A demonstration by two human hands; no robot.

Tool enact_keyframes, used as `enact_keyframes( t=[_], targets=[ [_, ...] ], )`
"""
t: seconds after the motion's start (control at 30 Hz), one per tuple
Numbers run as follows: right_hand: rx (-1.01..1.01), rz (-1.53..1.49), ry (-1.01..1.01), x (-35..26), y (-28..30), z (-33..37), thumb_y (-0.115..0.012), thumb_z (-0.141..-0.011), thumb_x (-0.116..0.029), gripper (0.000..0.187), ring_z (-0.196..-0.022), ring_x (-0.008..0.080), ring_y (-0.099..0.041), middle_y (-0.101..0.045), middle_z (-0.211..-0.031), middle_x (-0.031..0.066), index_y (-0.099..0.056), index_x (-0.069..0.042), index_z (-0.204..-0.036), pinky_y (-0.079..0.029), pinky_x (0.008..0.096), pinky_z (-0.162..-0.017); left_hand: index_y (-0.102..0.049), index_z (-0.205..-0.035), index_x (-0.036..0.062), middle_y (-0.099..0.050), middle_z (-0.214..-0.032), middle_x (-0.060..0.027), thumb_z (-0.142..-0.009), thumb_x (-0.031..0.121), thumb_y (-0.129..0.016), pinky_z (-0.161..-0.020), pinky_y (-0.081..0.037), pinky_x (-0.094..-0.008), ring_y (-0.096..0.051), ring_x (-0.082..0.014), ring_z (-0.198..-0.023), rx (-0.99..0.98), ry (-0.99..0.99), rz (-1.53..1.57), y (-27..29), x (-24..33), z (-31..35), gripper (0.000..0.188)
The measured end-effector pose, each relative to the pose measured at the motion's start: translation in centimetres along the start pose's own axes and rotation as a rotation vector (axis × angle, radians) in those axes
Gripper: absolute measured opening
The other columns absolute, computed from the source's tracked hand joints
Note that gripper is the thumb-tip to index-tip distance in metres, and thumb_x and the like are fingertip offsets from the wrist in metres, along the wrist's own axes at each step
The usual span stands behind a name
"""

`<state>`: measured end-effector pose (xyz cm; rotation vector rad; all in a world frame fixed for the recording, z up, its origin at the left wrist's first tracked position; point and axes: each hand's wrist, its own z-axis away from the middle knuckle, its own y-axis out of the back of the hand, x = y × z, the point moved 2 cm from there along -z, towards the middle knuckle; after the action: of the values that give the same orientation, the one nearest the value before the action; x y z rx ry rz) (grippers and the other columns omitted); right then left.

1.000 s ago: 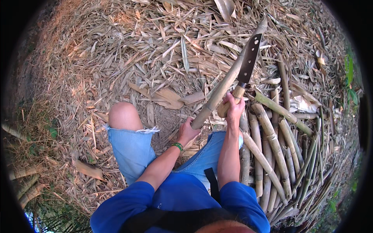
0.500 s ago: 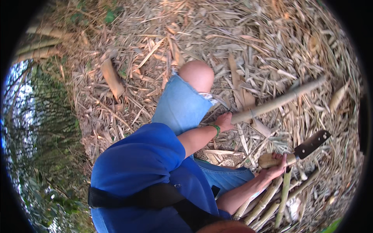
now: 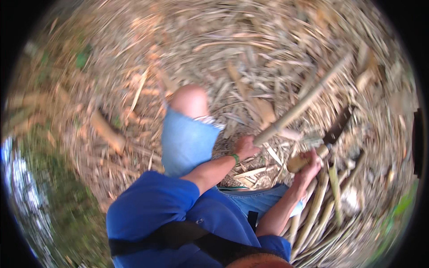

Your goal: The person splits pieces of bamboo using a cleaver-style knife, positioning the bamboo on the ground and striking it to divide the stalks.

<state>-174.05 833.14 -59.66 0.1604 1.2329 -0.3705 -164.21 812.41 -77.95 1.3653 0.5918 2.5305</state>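
Note:
My left hand (image 3: pixel 247 147), with a green band at the wrist, is closed round the near end of a long pale bamboo pole (image 3: pixel 304 102). From there the pole slants away to the far right, over the litter. In my right hand (image 3: pixel 311 164) is a short, broad machete (image 3: pixel 338 126), gripped by its thick wooden handle. Its dark blade points away and to the right, apart from the pole. Several cut bamboo sticks (image 3: pixel 318 203) lie close below my right hand, beside my right leg.
Dry leaves and bamboo sheaths (image 3: pixel 263 111) cover the ground. My bent left knee (image 3: pixel 191 100) rises to the left of the pole. A short piece of thick bamboo (image 3: pixel 108 132) lies farther left, with blurred green growth (image 3: pixel 62 196) at the left edge.
The whole view has turned and blurred. The pole and the machete blade now slant more steeply away. Both hands keep their holds.

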Motion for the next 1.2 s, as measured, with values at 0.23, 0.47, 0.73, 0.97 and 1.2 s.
enact_keyframes(
  t=[0.23, 0.47, 0.73, 0.97, 1.2],
  targets=[
    [0.05, 0.081, -0.128, -3.9, 0.7, 4.8, -0.078, -0.084, -0.023, 0.028, -0.06, 0.0149, -0.06, -0.062, -0.07, 0.0042, -0.062, -0.003, -0.094, -0.049, 0.0305, -0.057, -0.065, -0.097, -0.0012, -0.07, -0.089, -0.0236, -0.067, 0.029, -0.08, -0.079, -0.052, -0.0509, -0.067, -0.0428, -0.085, 0.067, -0.123, -0.008, -2.1, 2.5, -0.3, 0.045],
    [0.065, -0.026, -0.024, -7.2, 2.3, 9.8, -0.08, -0.083, -0.022, 0.03, -0.064, 0.0095, -0.059, -0.062, -0.073, 0.0021, -0.062, -0.003, -0.097, -0.047, 0.027, -0.058, -0.064, -0.098, -0.0029, -0.069, -0.091, -0.0241, -0.07, 0.039, -0.082, -0.079, -0.049, -0.0539, -0.066, -0.0449, -0.087, 0.106, -0.214, -0.228, -5.0, 1.7, 1.0, 0.053],
    [0.154, -0.137, 0.024, -7.6, 4.9, 11.9, -0.082, -0.078, -0.033, 0.05, -0.07, 0.0125, -0.055, -0.059, -0.074, 0.0041, -0.064, 0.001, -0.109, -0.048, 0.0322, -0.066, -0.057, -0.122, -0.0004, -0.061, -0.116, -0.0227, -0.075, 0.038, -0.082, -0.094, -0.046, -0.0492, -0.058, -0.0409, -0.11, -0.155, -0.557, -0.281, -9.9, 5.8, 7.0, 0.066],
    [0.156, -0.055, 0.175, -6.8, 7.9, 11.8, -0.084, -0.08, -0.025, 0.05, -0.076, 0.0082, -0.053, -0.059, -0.082, -0.0009, -0.062, 0.0, -0.117, -0.047, 0.0268, -0.07, -0.049, -0.134, 0.0005, -0.055, -0.126, -0.0212, -0.077, 0.032, -0.081, -0.099, -0.044, -0.0474, -0.053, -0.0391, -0.118, -0.129, -1.219, -0.514, -18.1, 14.1, 9.1, 0.072],
    [0.233, -0.19, 0.266, -7.6, 14.5, 11.9, -0.084, -0.08, -0.025, 0.046, -0.072, 0.0073, -0.047, -0.053, -0.076, -0.0013, -0.062, 0.001, -0.111, -0.044, 0.027, -0.064, -0.036, -0.146, -0.0051, -0.044, -0.145, -0.0232, -0.078, 0.032, -0.08, -0.116, -0.034, -0.0479, -0.04, -0.038, -0.138, -0.769, -1.585, -0.636, -34.8, 15.4, 14.8, 0.089]
  ],
)
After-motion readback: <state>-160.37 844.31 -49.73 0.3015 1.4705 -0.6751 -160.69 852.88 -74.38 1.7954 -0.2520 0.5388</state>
